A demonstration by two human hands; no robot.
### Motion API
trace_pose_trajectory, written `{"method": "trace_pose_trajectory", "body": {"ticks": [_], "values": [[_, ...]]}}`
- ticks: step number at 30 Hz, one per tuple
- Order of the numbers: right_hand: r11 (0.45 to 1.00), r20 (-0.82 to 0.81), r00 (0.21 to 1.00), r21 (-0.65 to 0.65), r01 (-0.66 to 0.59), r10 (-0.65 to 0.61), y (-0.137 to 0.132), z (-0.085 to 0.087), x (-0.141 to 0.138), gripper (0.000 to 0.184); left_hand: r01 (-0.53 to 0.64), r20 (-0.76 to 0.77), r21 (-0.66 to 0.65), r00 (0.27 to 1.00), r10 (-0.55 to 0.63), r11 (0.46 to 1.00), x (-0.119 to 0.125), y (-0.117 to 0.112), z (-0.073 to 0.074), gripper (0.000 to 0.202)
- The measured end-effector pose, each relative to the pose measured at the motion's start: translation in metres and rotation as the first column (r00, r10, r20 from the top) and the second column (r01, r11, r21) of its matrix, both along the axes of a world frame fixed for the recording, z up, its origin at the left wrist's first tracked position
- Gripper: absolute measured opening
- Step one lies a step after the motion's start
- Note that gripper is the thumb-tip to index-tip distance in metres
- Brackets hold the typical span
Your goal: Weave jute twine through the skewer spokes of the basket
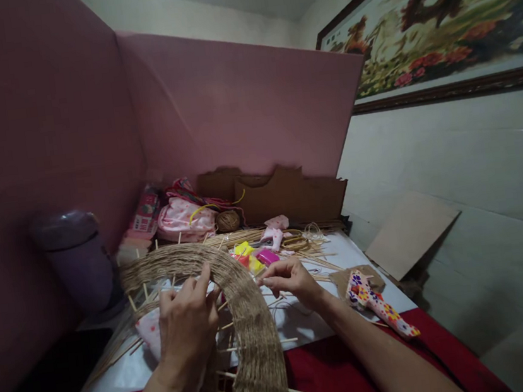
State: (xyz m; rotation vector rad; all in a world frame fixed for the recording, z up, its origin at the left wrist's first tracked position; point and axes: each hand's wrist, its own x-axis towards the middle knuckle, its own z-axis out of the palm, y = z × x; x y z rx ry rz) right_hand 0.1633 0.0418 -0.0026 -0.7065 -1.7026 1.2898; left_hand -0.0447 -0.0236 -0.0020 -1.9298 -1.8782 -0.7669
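Observation:
A curved band of brown twine [258,342], woven over thin wooden sticks, arches across the middle. Stick ends poke out along both its edges. My left hand [188,319] grips the band from its inner side, the index finger lying on the weave and the other fingers curled below. Just outside the band's right edge, my right hand [293,281] is closed in a pinch; whatever its fingertips hold is too small to make out. Pale pink-dotted fabric [149,330] shows behind my left hand.
Farther back lie a twine ball [227,220], a pink fabric bundle [185,219], yellow and magenta packets [266,257] and loose sticks. A purple bottle [79,263] stands left. Flowered fabric [382,305] lies right on the table's red cloth [331,372]. Cardboard [290,192] stands behind.

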Motion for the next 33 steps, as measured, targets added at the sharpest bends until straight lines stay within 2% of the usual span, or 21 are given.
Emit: {"method": "trace_pose_trajectory", "body": {"ticks": [3, 7, 10, 15, 20, 25, 33], "values": [[0.982, 0.106, 0.992, 0.186, 0.042, -0.063, -0.003, 0.001, 0.002, 0.019, -0.017, -0.035, 0.015, 0.999, 0.017, 1.0, 0.0, 0.0, -0.002, 0.04], [0.889, 0.204, 0.973, 0.457, -0.001, -0.104, -0.01, 0.006, 0.002, 0.013, -0.016, -0.067, 0.036, 0.998, 0.018, 0.999, -0.001, -0.002, -0.003, 0.04], [0.848, 0.225, 0.969, 0.529, -0.038, -0.097, -0.012, 0.009, 0.004, 0.012, -0.013, -0.072, 0.047, 0.997, 0.016, 0.999, -0.001, -0.001, -0.004, 0.041], [0.783, 0.213, 0.956, 0.622, 0.027, -0.202, -0.01, 0.017, 0.013, 0.015, -0.039, -0.082, 0.031, 0.996, 0.041, 0.999, 0.0, 0.001, -0.003, 0.04], [0.764, 0.261, 0.936, 0.645, 0.013, -0.236, -0.02, 0.023, 0.017, 0.015, -0.028, -0.054, 0.019, 0.998, 0.029, 0.999, 0.0, 0.004, -0.004, 0.041], [0.748, 0.299, 0.916, 0.664, 0.0, -0.266, -0.041, 0.02, 0.028, 0.013, -0.053, -0.024, 0.048, 0.998, 0.055, 0.997, 0.002, 0.004, -0.004, 0.041], [0.825, 0.244, 0.93, 0.556, 0.098, -0.275, -0.053, 0.004, 0.038, 0.012, 0.026, 0.093, 0.045, 0.995, -0.03, 0.999, -0.001, 0.01, -0.009, 0.044]]}}
